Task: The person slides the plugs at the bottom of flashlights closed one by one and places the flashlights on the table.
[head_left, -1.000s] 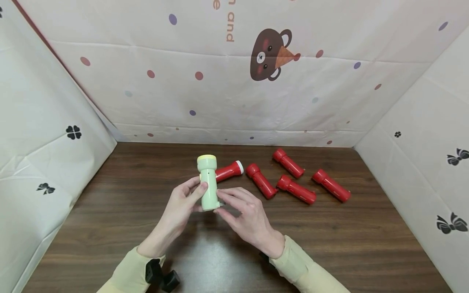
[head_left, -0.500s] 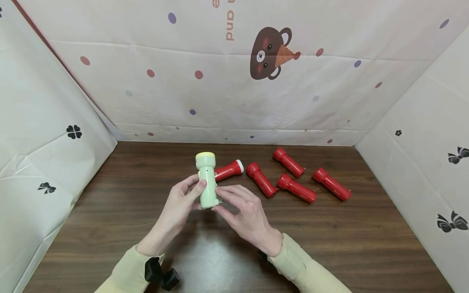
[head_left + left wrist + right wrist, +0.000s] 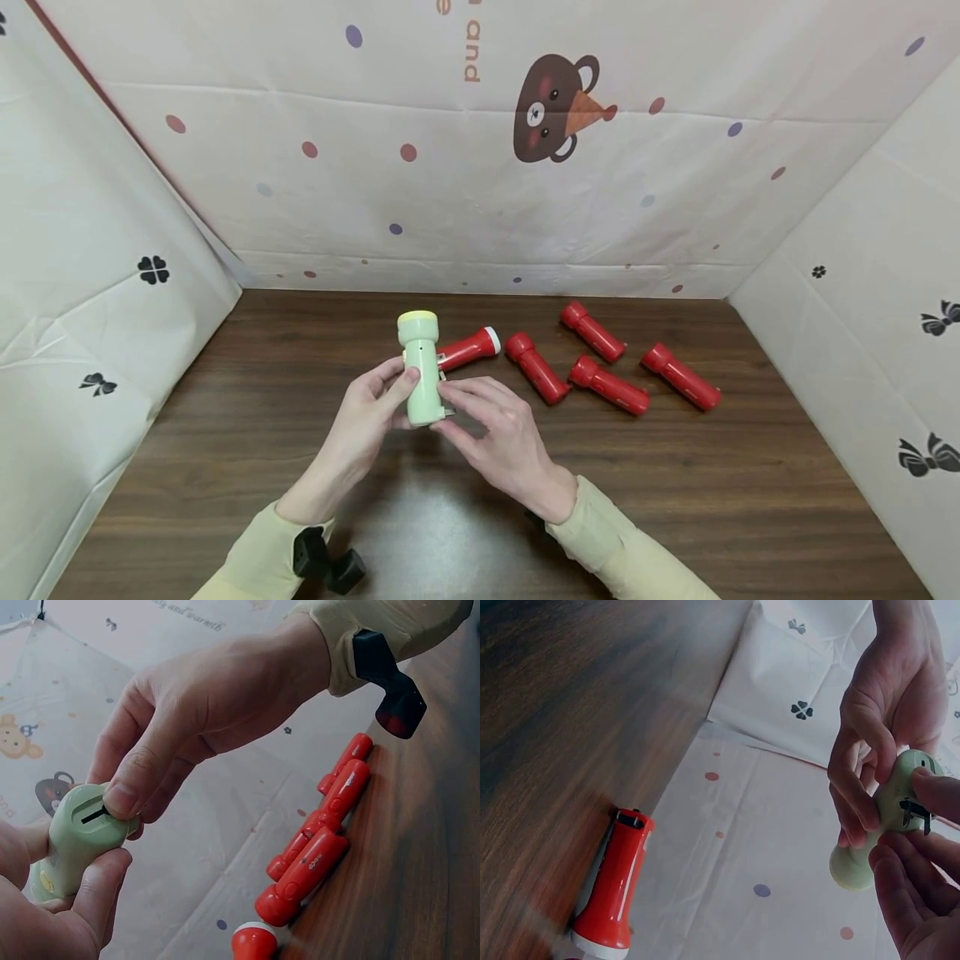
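My left hand (image 3: pixel 367 407) grips a pale green flashlight (image 3: pixel 423 400) upright, yellow-rimmed head at the top, with the thumb across its body. At its lower end my right hand (image 3: pixel 510 433) pinches the base between thumb and fingers. Metal plug prongs (image 3: pixel 916 814) stick out from the body between the right fingers in the right wrist view. The left wrist view shows the right thumb pressed on the flashlight's end cap (image 3: pixel 94 821), beside a dark slot. Just behind the green flashlight lies a red flashlight (image 3: pixel 468 348) with a white rim, its rear end hidden.
Several all-red flashlights lie on the brown wooden table (image 3: pixel 637 483) to the right: one nearest the hands (image 3: pixel 536 371), one at the back (image 3: pixel 594 332), others further right (image 3: pixel 681 379). Printed white cloth (image 3: pixel 450 200) walls the table at the back and both sides.
Both hands and the green flashlight have shifted very slightly left and up, with the same grip. The red flashlights stay in place on the table.
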### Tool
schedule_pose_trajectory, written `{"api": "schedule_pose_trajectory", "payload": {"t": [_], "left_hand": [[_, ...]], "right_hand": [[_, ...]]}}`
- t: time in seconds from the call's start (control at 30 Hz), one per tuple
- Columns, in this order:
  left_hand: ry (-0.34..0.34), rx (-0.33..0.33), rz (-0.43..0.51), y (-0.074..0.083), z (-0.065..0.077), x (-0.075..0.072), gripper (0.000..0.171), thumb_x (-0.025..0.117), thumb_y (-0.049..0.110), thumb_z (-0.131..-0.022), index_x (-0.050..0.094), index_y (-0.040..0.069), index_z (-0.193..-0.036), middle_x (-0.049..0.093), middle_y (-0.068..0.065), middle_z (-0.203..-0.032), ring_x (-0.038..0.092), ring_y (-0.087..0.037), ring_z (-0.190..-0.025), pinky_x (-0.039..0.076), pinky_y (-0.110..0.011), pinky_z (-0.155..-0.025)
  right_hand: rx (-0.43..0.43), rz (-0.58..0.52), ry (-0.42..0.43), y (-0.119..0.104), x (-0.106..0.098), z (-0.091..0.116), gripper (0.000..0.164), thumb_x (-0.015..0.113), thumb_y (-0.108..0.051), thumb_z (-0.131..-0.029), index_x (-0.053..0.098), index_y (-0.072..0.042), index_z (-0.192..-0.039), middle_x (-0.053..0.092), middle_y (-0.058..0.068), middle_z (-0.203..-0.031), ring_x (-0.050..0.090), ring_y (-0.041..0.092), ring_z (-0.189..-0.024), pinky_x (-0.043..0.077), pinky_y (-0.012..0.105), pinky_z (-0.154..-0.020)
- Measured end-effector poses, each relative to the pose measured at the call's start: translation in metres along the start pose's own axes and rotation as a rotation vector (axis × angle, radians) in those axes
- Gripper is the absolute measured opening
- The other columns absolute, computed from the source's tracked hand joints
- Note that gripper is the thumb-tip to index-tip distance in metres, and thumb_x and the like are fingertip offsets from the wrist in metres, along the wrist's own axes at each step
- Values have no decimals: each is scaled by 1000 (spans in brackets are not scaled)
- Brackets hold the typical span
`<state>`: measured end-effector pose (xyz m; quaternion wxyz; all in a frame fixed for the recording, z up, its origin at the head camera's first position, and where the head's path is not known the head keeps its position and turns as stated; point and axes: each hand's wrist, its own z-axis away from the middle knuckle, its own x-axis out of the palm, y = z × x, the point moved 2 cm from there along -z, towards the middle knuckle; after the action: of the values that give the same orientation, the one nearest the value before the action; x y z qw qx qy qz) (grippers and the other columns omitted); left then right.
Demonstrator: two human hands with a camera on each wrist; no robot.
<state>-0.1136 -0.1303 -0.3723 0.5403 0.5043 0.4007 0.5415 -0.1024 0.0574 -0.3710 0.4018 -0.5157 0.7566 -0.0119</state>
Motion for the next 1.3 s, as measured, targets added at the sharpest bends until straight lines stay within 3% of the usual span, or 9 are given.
{"api": "schedule_pose_trajectory", "payload": {"t": [0.2, 0.47, 0.77, 1.3], "left_hand": [[-20, 1, 11, -1, 0, 0, 47, 55, 20, -110, 49, -5, -149, 73, -2, -115, 73, -3, -96, 64, -24, -76], [-9, 0, -2, -2, 1, 1, 48, 55, 20, -110, 48, -4, -151, 71, -12, -126, 72, -2, -98, 64, -24, -78], [-4, 6, 36, -4, 0, 4, 45, 55, 18, -110, 50, -6, -148, 75, 4, -107, 73, -3, -93, 63, -23, -72], [-2, 26, 27, -6, 0, 5, 44, 55, 18, -110, 50, -5, -148, 74, 1, -111, 73, -4, -94, 63, -24, -72]], "right_hand": [[-54, -12, -25, 3, -2, 0, 46, 92, -7, -78, 77, -2, -121, 80, 10, -115, 75, 20, -105, 64, 31, -91], [-44, -3, -51, 6, -3, 1, 44, 90, -5, -80, 77, -2, -122, 80, 9, -116, 75, 20, -108, 63, 33, -94], [-36, 5, -4, 5, -2, 4, 46, 92, -8, -78, 77, -3, -121, 81, 9, -114, 76, 20, -105, 63, 33, -93], [-56, 3, 57, 3, 1, 4, 44, 93, -8, -76, 78, -1, -117, 80, 9, -109, 75, 19, -100, 63, 29, -88]]}}
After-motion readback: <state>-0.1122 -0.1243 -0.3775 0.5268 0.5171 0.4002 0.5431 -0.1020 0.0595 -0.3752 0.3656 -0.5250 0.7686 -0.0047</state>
